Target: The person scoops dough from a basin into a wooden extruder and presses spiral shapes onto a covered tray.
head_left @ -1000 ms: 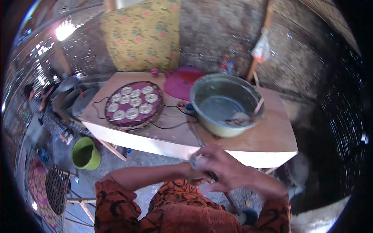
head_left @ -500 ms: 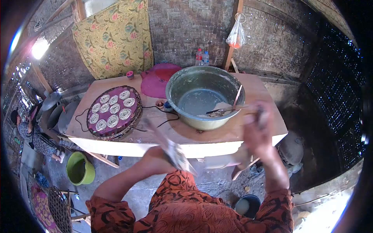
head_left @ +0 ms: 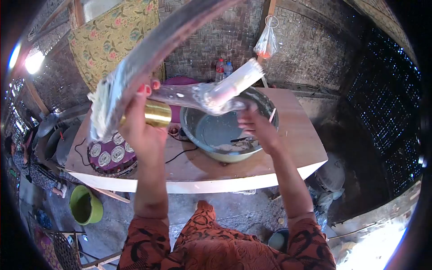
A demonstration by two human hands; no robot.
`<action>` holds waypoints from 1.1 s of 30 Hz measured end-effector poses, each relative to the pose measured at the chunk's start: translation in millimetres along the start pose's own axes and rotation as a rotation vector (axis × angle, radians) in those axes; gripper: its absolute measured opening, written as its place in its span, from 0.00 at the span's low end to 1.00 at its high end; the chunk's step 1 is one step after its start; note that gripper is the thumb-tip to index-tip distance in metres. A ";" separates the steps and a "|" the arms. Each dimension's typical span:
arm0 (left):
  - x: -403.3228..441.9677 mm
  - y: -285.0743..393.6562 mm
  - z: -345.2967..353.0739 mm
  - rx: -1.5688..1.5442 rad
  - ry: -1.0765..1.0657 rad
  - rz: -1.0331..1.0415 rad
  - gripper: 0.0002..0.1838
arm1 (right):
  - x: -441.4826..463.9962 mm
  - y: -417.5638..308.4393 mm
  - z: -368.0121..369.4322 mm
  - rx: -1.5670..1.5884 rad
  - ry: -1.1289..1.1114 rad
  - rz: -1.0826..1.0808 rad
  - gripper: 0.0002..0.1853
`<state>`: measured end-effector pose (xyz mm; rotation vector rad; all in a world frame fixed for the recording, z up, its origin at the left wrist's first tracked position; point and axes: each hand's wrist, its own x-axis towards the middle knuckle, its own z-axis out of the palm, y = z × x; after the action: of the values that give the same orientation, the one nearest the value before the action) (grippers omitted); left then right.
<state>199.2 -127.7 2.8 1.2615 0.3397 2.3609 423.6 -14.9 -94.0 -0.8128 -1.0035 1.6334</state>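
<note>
A long wooden tool (head_left: pixel 155 49) with pale paste smeared on its lower end is held up close to the camera. My left hand (head_left: pixel 146 130) is wrapped round it beside a brass cylinder (head_left: pixel 157 113). Across the middle runs a second wooden arm (head_left: pixel 180 95), bearing a white, paste-coated cylinder (head_left: pixel 236 85). My right hand (head_left: pixel 258 128) is at this arm's right end, fingers bent and blurred; its grip is unclear. Behind it stands a large basin (head_left: pixel 216 155) with paste and a utensil inside. Coiled white pieces (head_left: pixel 118 154) lie on a purple round tray (head_left: pixel 105 148), partly hidden.
The basin and tray stand on a wooden table (head_left: pixel 297 130). Two bottles (head_left: pixel 219 69) and a hanging bag (head_left: pixel 266 44) are behind. A green bucket (head_left: pixel 85 206) and dark bucket (head_left: pixel 279 238) are on the floor. Another person (head_left: pixel 38 173) is far left.
My left hand has lifted the wooden tool upward, close to the camera. The white cylinder now shows above the basin. My right hand has moved left, toward the second arm's end.
</note>
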 end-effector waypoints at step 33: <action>17.0 -263.4 -94.3 1.079 -0.674 -0.595 0.32 | 133.8 64.9 6.7 -1.700 -0.904 0.575 0.23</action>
<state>181.8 109.7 -145.1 1.9102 1.5934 1.0804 356.4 103.3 -154.6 -1.5011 -3.1865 1.2335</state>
